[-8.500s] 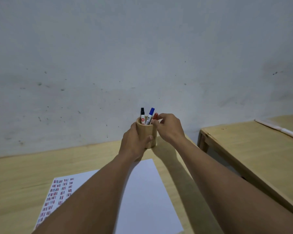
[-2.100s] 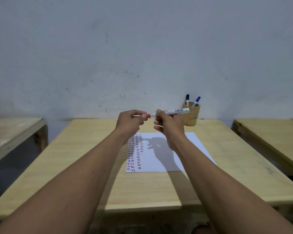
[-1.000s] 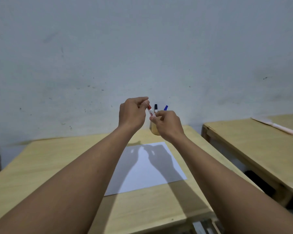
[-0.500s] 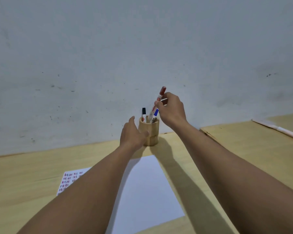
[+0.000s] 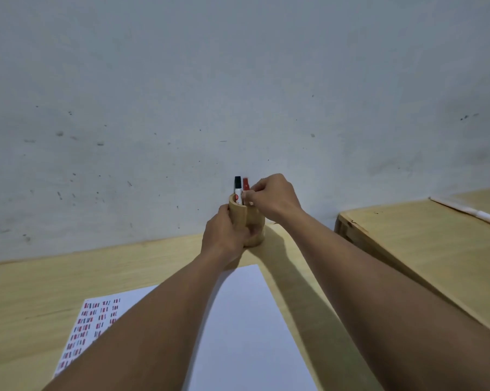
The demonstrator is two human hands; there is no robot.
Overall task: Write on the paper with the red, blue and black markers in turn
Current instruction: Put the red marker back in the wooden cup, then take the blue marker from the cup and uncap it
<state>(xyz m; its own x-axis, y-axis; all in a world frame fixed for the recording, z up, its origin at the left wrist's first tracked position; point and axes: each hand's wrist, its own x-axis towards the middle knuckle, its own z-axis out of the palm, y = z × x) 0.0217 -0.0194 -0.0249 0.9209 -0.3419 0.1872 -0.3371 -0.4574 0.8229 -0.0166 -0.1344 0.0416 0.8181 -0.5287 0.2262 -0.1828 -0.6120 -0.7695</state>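
A wooden pen holder (image 5: 254, 224) stands at the table's far edge by the wall. My left hand (image 5: 224, 238) is wrapped around its left side. The black marker (image 5: 237, 186) and the capped red marker (image 5: 245, 184) stand upright in it. My right hand (image 5: 275, 198) is at the rim, with its fingertips pinched on the red marker's barrel. The blue marker is hidden behind that hand. The white paper (image 5: 246, 320) lies nearer to me under my forearms, with rows of red marks (image 5: 97, 320) along its left side.
The wooden table (image 5: 40, 283) ends at a grey wall (image 5: 238, 80) just behind the holder. A second wooden table (image 5: 421, 244) stands to the right across a narrow gap, with a white stick (image 5: 469, 211) lying on it.
My right hand has lowered the red marker into the holder, so only its cap end shows above the rim. My left hand has closed around the holder.
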